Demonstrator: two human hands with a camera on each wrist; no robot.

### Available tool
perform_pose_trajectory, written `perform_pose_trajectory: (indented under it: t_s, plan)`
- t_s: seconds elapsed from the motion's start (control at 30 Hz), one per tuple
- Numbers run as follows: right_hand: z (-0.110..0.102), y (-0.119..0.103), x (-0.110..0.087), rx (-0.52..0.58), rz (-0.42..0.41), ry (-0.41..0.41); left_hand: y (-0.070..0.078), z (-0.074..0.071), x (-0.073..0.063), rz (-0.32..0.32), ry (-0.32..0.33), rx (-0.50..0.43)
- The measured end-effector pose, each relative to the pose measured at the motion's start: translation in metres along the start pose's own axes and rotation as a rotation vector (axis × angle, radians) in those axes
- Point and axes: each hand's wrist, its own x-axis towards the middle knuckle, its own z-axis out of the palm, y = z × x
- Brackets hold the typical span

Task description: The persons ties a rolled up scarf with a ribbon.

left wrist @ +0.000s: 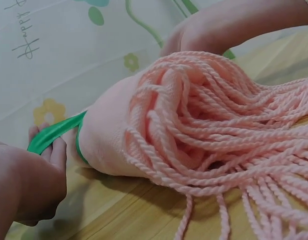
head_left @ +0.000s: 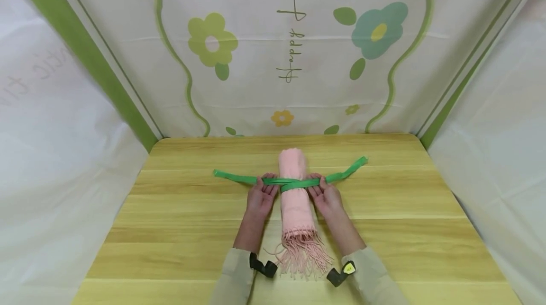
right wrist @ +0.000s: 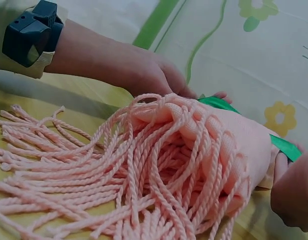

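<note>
A rolled pink scarf (head_left: pixel 295 210) with a twisted fringe (head_left: pixel 304 253) lies lengthwise on the wooden table. Around its upper half runs a green ribbon (head_left: pixel 300 183), whose two ends cross on top and stretch out to either side. At the scarf's left, my left hand (head_left: pixel 262 196) pinches one side of the ribbon between thumb and fingers. My right hand (head_left: pixel 326 196) pinches the other side close to the scarf's right flank. In the left wrist view, the ribbon (left wrist: pixel 56 132) passes over the left fingers. Fringe strands (right wrist: pixel 158 165) hide much of the right hand's fingers in the right wrist view.
The wooden table (head_left: pixel 179 229) ends at a printed fabric wall (head_left: pixel 256 87) with flowers and lettering. White fabric sides stand at left and right. A black camera (head_left: pixel 263 265) is strapped to the left wrist, another camera (head_left: pixel 341 274) to the right.
</note>
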Motion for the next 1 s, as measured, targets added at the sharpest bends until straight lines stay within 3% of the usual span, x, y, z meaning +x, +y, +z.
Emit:
perform_pose_trajectory:
  t_s: [0.2,0.4,0.53,0.8,1.0]
  plan:
    - [0.004,-0.002,0.001,-0.008,-0.034,-0.02,0.001,0.003,0.0,-0.022,0.017,0.056]
    - [0.007,-0.005,0.003,-0.021,-0.042,-0.048,0.006,0.002,0.006,-0.025,-0.005,0.212]
    - [0.009,-0.005,0.005,-0.096,-0.056,-0.062,0.009,0.002,0.011,-0.019,-0.024,0.337]
    - [0.01,-0.003,0.01,-0.2,-0.092,-0.079,0.014,0.008,0.015,0.045,-0.065,0.616]
    - [0.011,-0.002,0.015,-0.26,-0.147,-0.087,0.017,0.011,0.015,0.11,-0.101,0.734]
